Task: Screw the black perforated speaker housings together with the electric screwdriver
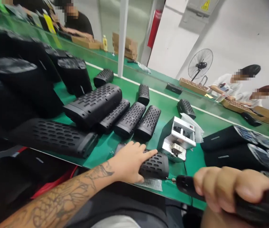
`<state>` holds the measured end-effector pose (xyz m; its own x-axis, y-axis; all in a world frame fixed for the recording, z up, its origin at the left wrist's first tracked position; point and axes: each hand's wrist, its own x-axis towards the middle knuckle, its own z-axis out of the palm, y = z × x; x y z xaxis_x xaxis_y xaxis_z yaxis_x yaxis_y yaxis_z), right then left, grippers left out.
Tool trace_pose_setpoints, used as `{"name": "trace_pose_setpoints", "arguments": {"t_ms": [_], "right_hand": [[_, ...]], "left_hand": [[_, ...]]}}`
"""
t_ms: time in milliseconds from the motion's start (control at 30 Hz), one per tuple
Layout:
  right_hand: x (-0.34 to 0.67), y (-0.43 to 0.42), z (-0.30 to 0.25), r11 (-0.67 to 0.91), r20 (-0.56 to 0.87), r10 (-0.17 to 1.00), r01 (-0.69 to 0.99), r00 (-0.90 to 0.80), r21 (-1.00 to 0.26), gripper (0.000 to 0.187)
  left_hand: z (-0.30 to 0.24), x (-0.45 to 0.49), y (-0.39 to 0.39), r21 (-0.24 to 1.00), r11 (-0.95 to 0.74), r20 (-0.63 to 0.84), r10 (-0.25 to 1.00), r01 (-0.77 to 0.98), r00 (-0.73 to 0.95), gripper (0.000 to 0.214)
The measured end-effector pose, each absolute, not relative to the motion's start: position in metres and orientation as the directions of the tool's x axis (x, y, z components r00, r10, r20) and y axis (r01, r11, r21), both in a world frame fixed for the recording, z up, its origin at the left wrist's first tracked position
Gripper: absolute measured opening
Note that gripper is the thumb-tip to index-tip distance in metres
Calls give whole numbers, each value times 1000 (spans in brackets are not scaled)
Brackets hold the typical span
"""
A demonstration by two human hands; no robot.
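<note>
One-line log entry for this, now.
left hand: on slotted black unit; right hand: gripping black driver; bit: by unit's end, contact unclear

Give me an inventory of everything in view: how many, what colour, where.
Table: one, green, across the view
Slotted casings: at least nine, black, on the table
Plastic-topped units: several, black, left and right
Machine: one, silver-white, right of centre
Driver: one, black, lower right
Cardboard trays: several, brown, far side
Post: one, white, upper centre
Bottle: one, yellow, far side
Fan: one, dark, upper right
Other people: at least four, black or white tops, far side
Left hand: one, bare, on a casing
Right hand: one, bare, around the driver
</note>
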<state>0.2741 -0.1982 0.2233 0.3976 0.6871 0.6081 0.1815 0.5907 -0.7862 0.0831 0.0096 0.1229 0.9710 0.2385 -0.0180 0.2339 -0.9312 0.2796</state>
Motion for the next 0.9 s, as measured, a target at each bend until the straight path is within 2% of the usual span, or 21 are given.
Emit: {"name": "trace_pose_setpoints", "arguments": {"t_ms": [33, 133, 400, 600, 700, 800, 900], "right_hand": [[270, -192, 222, 561, 575, 681, 182, 453, -808, 43], [266, -179, 215, 521, 534, 709, 168, 460, -837, 57], [273, -168, 198, 485, 486, 793, 103, 367, -869, 65], [285, -172, 190, 480, 474, 831, 57, 290, -875, 59], [294, -177, 183, 462, 452, 863, 8, 226, -887, 50], [299, -179, 176, 444, 430, 877, -22, 214, -895, 37], [296, -178, 173, 452, 440, 879, -28, 181, -891, 36]], "left_hand": [[121, 82, 11, 284, -932, 7, 238, 227, 971, 121], [115, 80, 12, 294, -933, 67, 236, 207, 970, 116], [117, 82, 12, 266, -943, 53, 219, 198, 974, 117], [117, 81, 12, 304, -931, 43, 225, 202, 973, 116], [115, 81, 11, 326, -923, 50, 232, 203, 972, 116], [115, 81, 10, 315, -928, 46, 226, 201, 973, 116], [116, 82, 9, 296, -933, 28, 221, 203, 975, 116]]}}
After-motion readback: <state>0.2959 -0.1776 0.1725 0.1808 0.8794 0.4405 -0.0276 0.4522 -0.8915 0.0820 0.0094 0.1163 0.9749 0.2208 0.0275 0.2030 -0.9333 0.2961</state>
